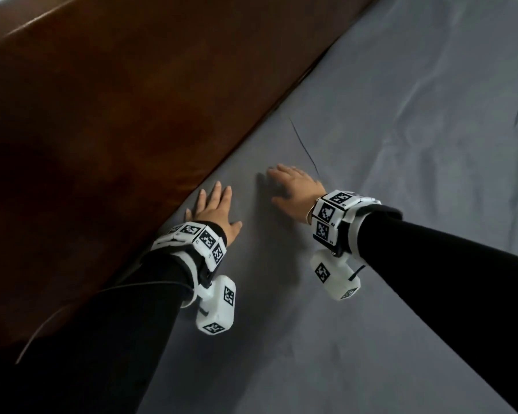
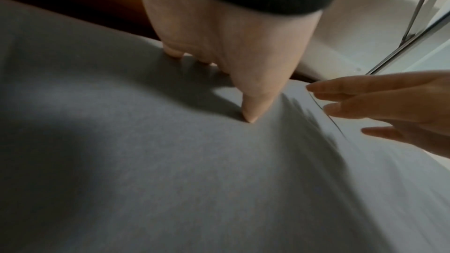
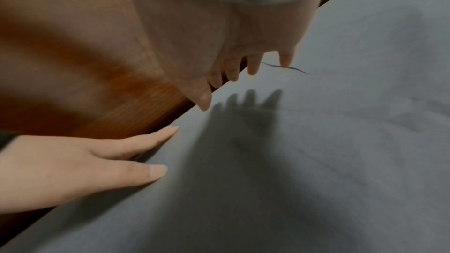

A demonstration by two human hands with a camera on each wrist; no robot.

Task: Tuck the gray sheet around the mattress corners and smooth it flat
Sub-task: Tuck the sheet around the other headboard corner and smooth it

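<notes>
I saw the left hand (image 1: 214,209) lying flat, fingers straight, on the smooth gray cotton sheet (image 1: 371,204) beside the brown wooden headboard (image 1: 117,100). The right hand (image 1: 293,186) hovered just above it, fingers spread.

- The brown wooden board (image 1: 108,94) is standing along the gray sheet (image 1: 386,174), blocking passage on that side.
- Away from the board, the sheet is lying open, only low wrinkles rising.
- A dark thread (image 1: 304,144) is lying near the board.
</notes>
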